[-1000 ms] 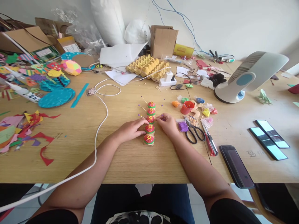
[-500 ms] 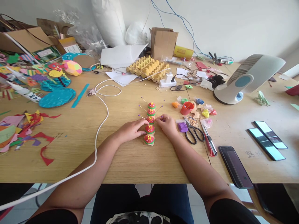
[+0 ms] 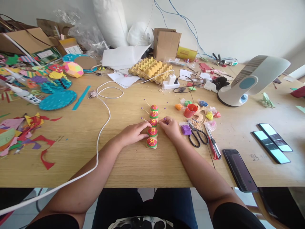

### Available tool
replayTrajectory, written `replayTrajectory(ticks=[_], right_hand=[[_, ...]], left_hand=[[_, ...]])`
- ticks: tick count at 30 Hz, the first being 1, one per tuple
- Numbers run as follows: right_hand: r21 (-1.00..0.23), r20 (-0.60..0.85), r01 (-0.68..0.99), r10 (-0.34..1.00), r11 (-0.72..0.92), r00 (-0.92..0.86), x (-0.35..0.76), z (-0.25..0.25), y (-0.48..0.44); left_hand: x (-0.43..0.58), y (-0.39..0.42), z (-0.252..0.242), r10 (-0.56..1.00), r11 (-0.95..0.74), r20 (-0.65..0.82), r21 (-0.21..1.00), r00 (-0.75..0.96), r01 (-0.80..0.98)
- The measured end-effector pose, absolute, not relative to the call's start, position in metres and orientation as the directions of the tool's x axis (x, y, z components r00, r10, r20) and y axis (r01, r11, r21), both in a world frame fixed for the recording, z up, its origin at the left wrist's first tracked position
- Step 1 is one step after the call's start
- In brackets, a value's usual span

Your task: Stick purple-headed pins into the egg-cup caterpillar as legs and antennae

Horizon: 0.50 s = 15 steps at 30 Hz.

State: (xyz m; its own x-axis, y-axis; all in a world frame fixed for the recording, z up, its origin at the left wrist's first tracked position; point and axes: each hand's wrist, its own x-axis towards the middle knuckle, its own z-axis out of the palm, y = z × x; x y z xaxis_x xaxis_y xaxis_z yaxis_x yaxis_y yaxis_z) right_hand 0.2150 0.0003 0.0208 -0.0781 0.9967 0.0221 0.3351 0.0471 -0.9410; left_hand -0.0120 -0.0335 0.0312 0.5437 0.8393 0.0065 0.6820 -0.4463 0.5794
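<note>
In the middle of the table stands a row of red domed egg-carton cups (image 3: 152,132), with green rims and yellow and pink clay decoration. Thin sticks with purple tips (image 3: 145,110) jut out from both sides of its far half. My left hand (image 3: 135,132) steadies the strip from the left, thumb and fingers closed against its side around the middle cups. On the opposite side, my right hand (image 3: 170,127) pinches a thin purple-tipped stick (image 3: 164,119) against the third cup. The stick's inner end is hidden by fingers.
Right of my hand lie purple clay (image 3: 186,129), black scissors (image 3: 197,135), a utility knife (image 3: 215,146), a red cup (image 3: 190,110) and a phone (image 3: 240,170). A fan (image 3: 250,81) stands behind. A white cable (image 3: 98,149) crosses my left forearm. Paper scraps (image 3: 26,133) cover the left.
</note>
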Motion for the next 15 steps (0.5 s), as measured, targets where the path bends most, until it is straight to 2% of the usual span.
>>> replayTrajectory(ticks=[15], right_hand=[[-0.946, 0.027, 0.320, 0.996, 0.055, -0.090, 0.2155, 0.0186, 0.0012]], left_hand=[[-0.0116, -0.0329, 0.0320, 0.842, -0.436, -0.005, 0.584, 0.540, 0.685]])
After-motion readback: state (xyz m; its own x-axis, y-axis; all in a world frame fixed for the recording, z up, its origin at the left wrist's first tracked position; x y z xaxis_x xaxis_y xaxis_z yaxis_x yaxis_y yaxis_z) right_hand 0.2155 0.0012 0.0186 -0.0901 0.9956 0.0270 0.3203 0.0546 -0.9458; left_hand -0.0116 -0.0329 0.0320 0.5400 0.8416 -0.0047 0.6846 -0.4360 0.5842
